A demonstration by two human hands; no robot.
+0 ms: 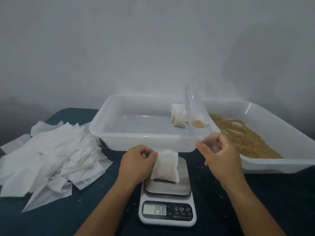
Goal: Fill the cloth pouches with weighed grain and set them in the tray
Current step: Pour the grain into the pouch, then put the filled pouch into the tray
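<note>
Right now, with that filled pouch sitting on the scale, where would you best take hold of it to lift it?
Pinch the pouch by its flat top edge, from the left, where the left hand already holds it. The grain bulges at the bottom, so the empty top gives loose cloth to grip.

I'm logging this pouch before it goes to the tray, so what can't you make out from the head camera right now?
- Scale readout: digits look like 258, any decimal point too small to tell.
- Pouch mouth: hidden by the left hand, open or closed unclear.
- Scoop handle: covered by the right hand.
- Grain tray: cut off by the right edge.
</note>
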